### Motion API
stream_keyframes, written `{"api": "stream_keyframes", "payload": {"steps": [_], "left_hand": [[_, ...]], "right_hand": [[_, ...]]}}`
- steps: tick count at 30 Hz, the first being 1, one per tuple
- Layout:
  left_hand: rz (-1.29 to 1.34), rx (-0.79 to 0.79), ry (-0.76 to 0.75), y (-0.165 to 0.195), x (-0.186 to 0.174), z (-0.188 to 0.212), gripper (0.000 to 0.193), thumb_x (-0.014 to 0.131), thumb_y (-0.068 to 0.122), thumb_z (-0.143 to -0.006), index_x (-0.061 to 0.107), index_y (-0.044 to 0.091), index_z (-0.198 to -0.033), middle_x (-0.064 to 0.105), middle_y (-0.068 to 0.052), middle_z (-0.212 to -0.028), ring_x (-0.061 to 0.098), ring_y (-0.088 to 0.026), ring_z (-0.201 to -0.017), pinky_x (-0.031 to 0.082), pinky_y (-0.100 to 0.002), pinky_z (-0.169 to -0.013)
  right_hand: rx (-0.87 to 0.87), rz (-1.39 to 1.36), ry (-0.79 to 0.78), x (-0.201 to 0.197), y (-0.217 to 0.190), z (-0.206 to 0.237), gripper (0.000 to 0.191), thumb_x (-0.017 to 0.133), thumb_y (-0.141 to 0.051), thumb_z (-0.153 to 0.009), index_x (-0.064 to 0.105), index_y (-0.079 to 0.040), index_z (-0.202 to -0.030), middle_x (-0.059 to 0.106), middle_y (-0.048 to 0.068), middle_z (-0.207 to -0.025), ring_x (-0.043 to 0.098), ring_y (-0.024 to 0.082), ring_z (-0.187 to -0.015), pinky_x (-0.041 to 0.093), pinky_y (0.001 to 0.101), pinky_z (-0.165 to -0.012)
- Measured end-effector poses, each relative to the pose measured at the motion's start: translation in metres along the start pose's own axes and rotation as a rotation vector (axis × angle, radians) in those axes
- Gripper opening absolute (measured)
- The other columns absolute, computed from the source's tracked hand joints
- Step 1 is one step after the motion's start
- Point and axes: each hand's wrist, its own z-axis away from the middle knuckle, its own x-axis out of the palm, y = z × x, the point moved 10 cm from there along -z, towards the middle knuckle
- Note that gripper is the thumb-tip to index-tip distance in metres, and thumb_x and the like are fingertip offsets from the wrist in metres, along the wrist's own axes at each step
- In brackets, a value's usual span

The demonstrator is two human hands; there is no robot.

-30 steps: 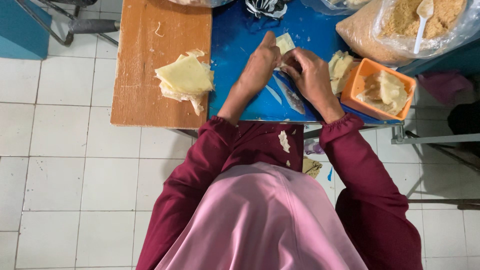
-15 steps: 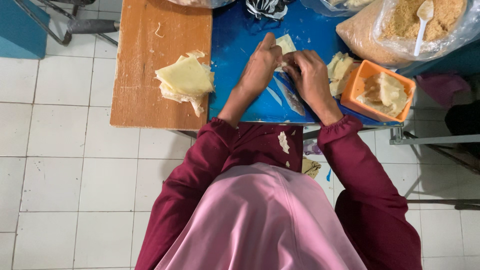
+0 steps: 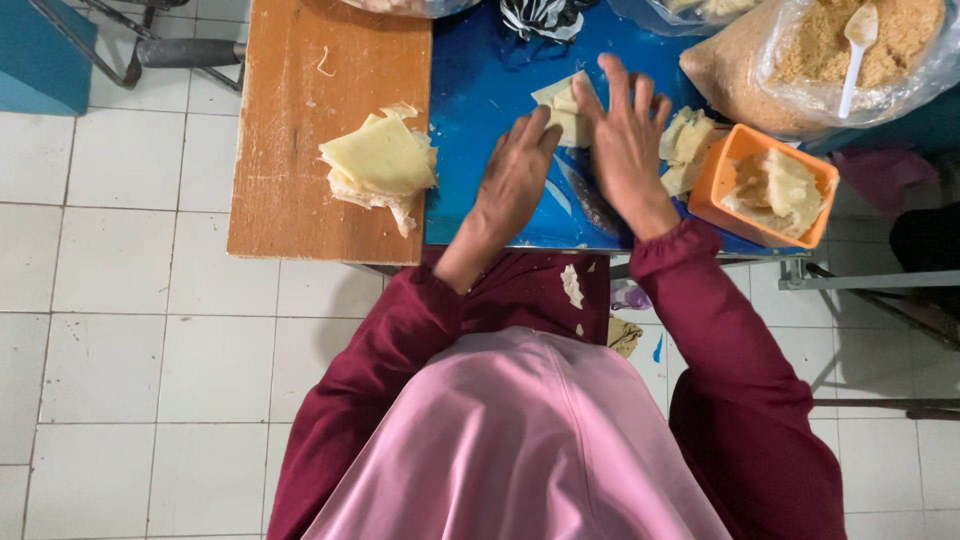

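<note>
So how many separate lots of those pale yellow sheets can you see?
4. A stack on the wooden board, one sheet under both hands on the blue table, a small pile beside the orange tub, and some inside it. More may be hidden.

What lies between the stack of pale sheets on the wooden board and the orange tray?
In the head view, both hands: left hand and right hand, pressing a small pale sheet on the blue table.
</note>
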Motion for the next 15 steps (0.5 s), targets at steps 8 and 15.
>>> {"api": "stream_keyframes", "payload": {"steps": [8, 15], "left_hand": [[0.027, 0.037, -0.026, 0.005, -0.012, 0.006, 0.047, 0.059, -0.003, -0.082, 0.06, -0.007, -0.129, 0.054, -0.018, -0.135, 0.053, -0.035, -0.126, 0.048, -0.04, -0.103], [0.108, -0.121, -0.063, -0.014, 0.003, -0.002, 0.041, 0.059, -0.008, -0.084, 0.064, 0.002, -0.124, 0.059, -0.013, -0.134, 0.057, -0.032, -0.123, 0.055, -0.041, -0.101]], "right_hand": [[0.107, -0.744, -0.1, -0.002, 0.02, -0.027, 0.045, 0.074, -0.001, -0.096, 0.068, -0.017, -0.138, 0.072, 0.002, -0.121, 0.064, 0.02, -0.11, 0.049, 0.0382, -0.095], [0.092, -0.922, -0.044, -0.022, 0.04, -0.067, 0.024, 0.075, -0.002, -0.1, 0.072, -0.006, -0.124, 0.074, 0.004, -0.126, 0.068, 0.015, -0.087, 0.056, 0.0308, -0.076]]}}
